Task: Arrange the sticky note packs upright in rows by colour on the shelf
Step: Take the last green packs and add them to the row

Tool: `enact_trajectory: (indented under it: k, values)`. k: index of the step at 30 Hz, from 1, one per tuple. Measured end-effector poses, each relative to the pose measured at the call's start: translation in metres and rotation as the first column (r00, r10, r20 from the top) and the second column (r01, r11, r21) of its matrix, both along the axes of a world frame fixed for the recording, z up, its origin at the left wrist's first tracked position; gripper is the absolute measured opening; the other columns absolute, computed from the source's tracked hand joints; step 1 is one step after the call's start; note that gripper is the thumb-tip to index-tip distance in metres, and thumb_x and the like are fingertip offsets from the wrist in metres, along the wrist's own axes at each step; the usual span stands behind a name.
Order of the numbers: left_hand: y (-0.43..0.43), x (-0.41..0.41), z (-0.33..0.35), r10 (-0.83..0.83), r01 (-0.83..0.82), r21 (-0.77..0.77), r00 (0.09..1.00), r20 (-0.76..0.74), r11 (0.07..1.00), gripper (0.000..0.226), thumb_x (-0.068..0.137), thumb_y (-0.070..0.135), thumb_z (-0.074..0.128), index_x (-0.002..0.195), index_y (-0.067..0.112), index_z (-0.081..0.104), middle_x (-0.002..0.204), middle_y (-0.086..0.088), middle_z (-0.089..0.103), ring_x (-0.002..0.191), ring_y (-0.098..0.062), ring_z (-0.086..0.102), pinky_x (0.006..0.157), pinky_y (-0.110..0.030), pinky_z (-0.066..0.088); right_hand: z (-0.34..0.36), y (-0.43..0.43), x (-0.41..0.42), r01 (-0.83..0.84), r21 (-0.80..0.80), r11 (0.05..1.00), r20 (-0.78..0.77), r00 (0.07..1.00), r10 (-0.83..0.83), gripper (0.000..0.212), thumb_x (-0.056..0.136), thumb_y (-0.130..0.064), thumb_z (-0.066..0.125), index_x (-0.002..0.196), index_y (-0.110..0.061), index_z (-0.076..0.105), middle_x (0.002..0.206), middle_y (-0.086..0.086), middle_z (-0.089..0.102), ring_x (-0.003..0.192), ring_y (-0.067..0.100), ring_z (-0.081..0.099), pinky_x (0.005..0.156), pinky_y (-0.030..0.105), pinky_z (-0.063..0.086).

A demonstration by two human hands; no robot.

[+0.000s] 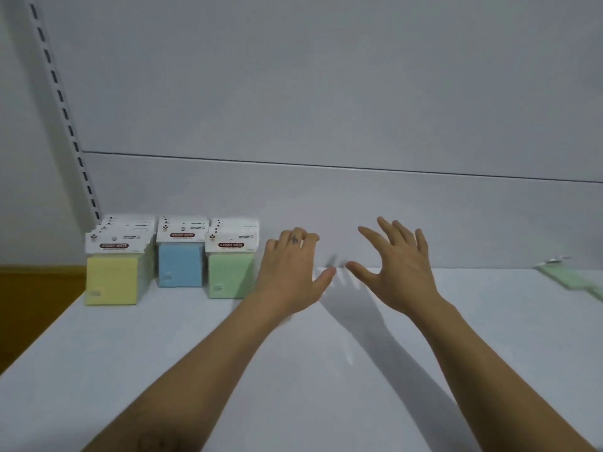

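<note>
Three rows of sticky note packs stand upright at the back left of the white shelf (195, 353): yellow packs (111, 282), blue packs (180, 267) and green packs (230, 275), each with a white header card. My left hand (290, 272) hovers just right of the green row, fingers loosely bent, holding nothing. My right hand (396, 269) is raised beside it with fingers spread, also empty. A pale green pack (574, 277) lies flat at the shelf's far right edge, blurred.
A grey back panel (326, 109) closes the shelf behind. A slotted upright rail (62, 102) runs down the left side. Beyond the shelf's left edge is a brown surface (36, 308).
</note>
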State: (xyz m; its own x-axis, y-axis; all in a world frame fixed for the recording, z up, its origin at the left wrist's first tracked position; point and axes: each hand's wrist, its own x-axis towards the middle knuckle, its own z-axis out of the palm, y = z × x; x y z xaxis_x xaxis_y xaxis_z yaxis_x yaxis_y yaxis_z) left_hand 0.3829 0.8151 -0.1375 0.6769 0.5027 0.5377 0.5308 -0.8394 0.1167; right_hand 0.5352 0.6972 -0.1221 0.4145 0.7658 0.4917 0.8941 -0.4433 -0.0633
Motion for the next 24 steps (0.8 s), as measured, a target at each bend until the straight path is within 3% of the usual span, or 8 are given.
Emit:
enact_trajectory:
  k: [11,24]
  values:
    - [-0.082,0.15,0.029,-0.196,0.196,-0.015,0.98,-0.034,0.98,0.065,0.087,0.06,0.043,0.139,0.021,0.036,0.141,0.001,0.041,0.13,-0.019,0.035,0.102,-0.035,0.027,0.015,-0.122,0.127,0.202,0.052,0.978,-0.089,0.976,-0.197,0.069,0.085,-0.064,0.047,0.146,-0.037,0.026,0.157,-0.001,0.023,0.146,0.021,0.012,0.119,0.045,0.002]
    - [-0.191,0.325,0.003,-0.321,0.31,-0.09,0.935,-0.149,0.946,0.063,0.088,0.057,0.045,0.139,0.022,0.036,0.14,0.001,0.042,0.131,-0.02,0.034,0.104,-0.037,0.027,-0.015,-0.263,0.284,0.431,0.04,0.901,-0.26,0.876,-0.407,0.068,0.087,-0.059,0.049,0.146,-0.033,0.028,0.156,0.0,0.025,0.143,0.021,0.02,0.118,0.043,0.01]
